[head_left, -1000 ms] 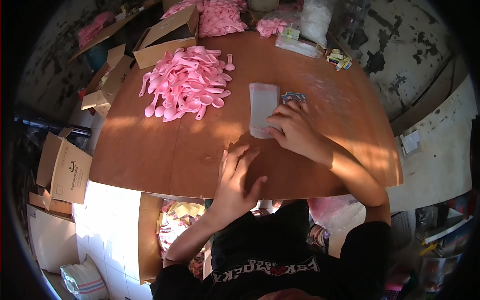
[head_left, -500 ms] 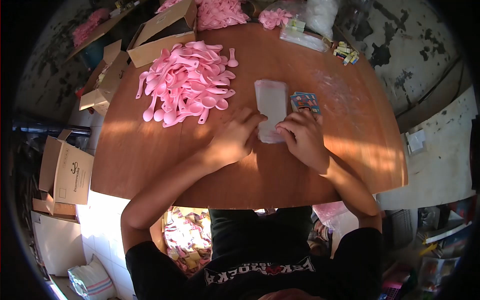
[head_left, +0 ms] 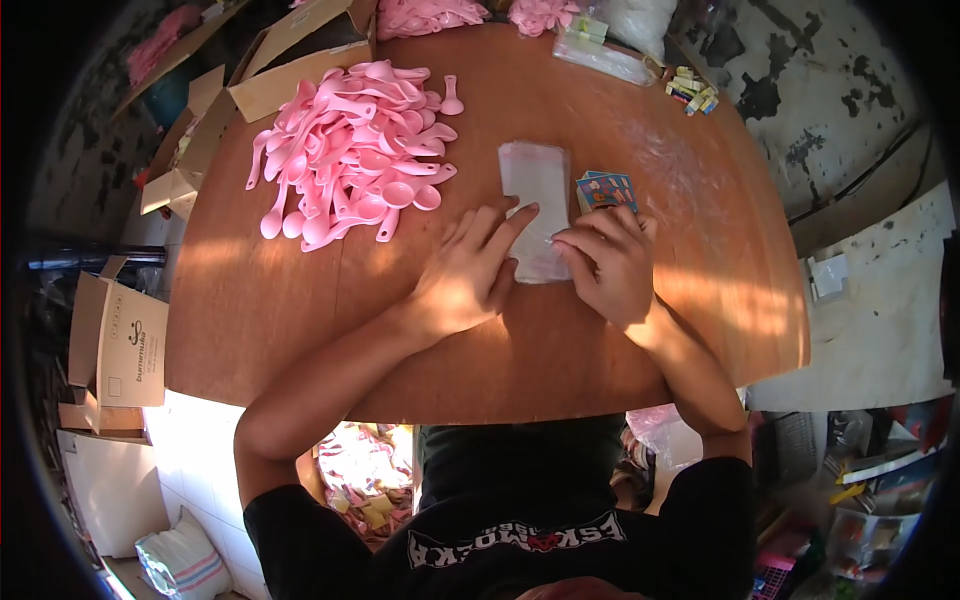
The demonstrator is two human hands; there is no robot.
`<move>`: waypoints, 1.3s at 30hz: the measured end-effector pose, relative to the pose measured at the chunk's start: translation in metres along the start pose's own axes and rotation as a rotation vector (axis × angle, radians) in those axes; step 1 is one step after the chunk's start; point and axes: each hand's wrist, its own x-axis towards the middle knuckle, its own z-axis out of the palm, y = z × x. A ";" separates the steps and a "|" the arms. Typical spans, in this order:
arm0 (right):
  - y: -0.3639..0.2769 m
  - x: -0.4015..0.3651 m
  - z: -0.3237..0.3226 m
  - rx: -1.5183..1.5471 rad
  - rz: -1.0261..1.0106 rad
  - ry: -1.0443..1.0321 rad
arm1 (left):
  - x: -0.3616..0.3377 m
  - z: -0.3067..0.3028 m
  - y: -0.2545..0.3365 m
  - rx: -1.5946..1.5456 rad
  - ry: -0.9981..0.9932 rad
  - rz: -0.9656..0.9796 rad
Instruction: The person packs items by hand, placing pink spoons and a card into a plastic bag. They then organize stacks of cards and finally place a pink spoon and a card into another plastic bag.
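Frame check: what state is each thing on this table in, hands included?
clear bags: flat stack on the table, both hands at its near end.
pink spoons: loose heap, untouched.
picture cards: small stack beside the bags.
cardboard box: flaps open.
left hand: fingers stretched flat on the bags.
right hand: fingers curled at the bags' edge; grip unclear.

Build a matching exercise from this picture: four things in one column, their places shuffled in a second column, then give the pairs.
Things
1. pink spoons
2. stack of clear bags
3. printed cards
4. cardboard box

Places
A. just right of the bags, by the right hand
B. at the far left corner of the table
C. heaped loose, left of the bags
D. mid-table, touched by both the left hand and the right

Pairs: 1-C, 2-D, 3-A, 4-B
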 end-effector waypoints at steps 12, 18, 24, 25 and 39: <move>0.021 0.012 -0.043 -0.004 0.027 -0.102 | -0.004 -0.005 -0.010 -0.384 0.000 -0.197; 0.051 -0.005 -0.050 -0.012 0.100 -0.310 | -0.001 -0.003 -0.009 -0.790 0.030 -0.481; 0.065 0.004 -0.065 0.220 0.087 -0.265 | 0.004 -0.008 -0.008 -0.981 0.093 -0.510; 0.064 0.007 -0.067 0.236 0.113 -0.237 | 0.004 -0.013 -0.007 -0.978 0.104 -0.510; 0.010 0.034 -0.055 0.813 0.379 0.130 | -0.003 -0.026 0.016 -0.955 -0.150 -0.529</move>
